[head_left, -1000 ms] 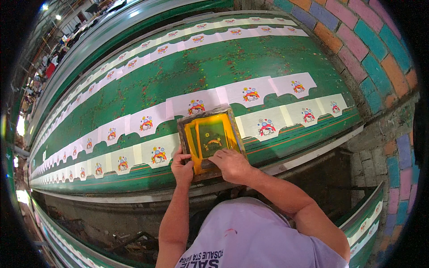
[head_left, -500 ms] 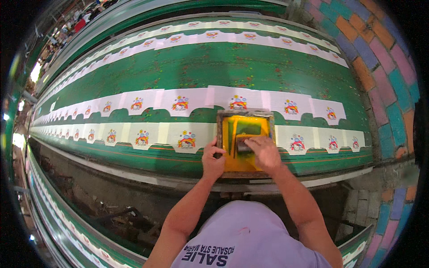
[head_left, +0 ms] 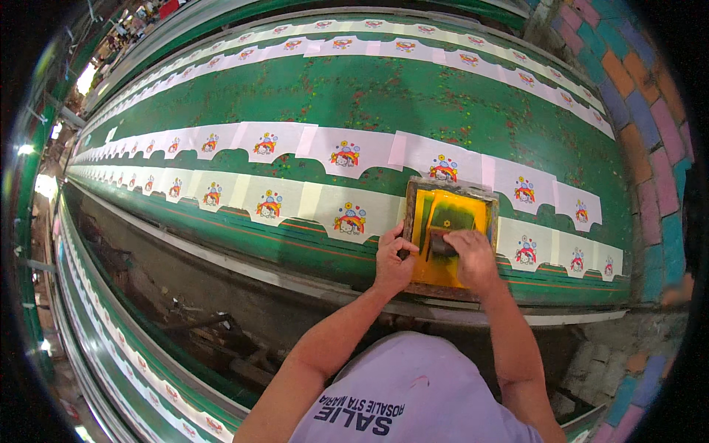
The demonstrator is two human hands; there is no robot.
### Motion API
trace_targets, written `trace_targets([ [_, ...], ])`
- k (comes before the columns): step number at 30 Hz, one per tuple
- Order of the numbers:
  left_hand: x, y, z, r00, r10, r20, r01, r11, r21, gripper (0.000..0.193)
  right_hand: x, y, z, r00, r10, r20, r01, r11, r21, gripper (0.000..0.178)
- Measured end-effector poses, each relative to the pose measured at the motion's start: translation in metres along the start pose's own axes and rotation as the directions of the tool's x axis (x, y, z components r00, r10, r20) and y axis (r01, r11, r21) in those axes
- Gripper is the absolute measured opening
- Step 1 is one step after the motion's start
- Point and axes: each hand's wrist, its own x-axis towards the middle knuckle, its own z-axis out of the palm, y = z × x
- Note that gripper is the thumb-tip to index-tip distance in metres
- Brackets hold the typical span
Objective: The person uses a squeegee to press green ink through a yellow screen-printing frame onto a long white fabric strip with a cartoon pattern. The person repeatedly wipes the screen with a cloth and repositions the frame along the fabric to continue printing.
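Observation:
A wooden-framed printing screen (head_left: 454, 185), smeared inside with yellow ink, lies on the near row of printed cloth pieces. My left hand (head_left: 394, 260) grips its left edge, thumb and fingers closed round the wood. Inside the screen, my right hand (head_left: 476, 255) is closed on a dark squeegee (head_left: 440, 244), which stands in the yellow ink. Above the squeegee a darker green patch with a small flower-shaped mark shows through the mesh. The cloth under the screen is hidden. Immediately left lies a white cloth piece (head_left: 353, 213) with a colourful rainbow cartoon print.
A long green table (head_left: 295, 96), speckled with ink, carries several rows of printed cloth pieces (head_left: 354, 153). Beyond its right end is a wall of coloured bricks (head_left: 628, 74). Another green table (head_left: 140, 384) with prints runs at lower left, across a dark gap.
The view has turned, so the table and screen sit farther right in the picture. The squeegee has slid slightly toward me, uncovering the green patch. Both hands keep their grips.

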Motion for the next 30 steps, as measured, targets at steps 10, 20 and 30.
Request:
trace_targets([
  [10,0.002,0.001,0.001,0.999,0.032,-0.023,-0.032,0.999,0.009,0.02,-0.056,-0.061,-0.008,0.987,0.096,0.132,-0.098,0.995,0.003,0.055],
  [20,0.014,0.006,-0.001,0.984,0.177,-0.022,-0.173,0.976,0.13,0.024,-0.119,-0.037,-0.01,0.862,0.341,-0.376,-0.268,0.935,0.232,0.041],
  [30,-0.009,0.053,0.117,0.993,0.116,0.023,-0.116,0.993,0.011,0.025,-0.215,0.05,-0.055,0.711,0.594,-0.377,-0.342,0.76,0.552,0.038],
])
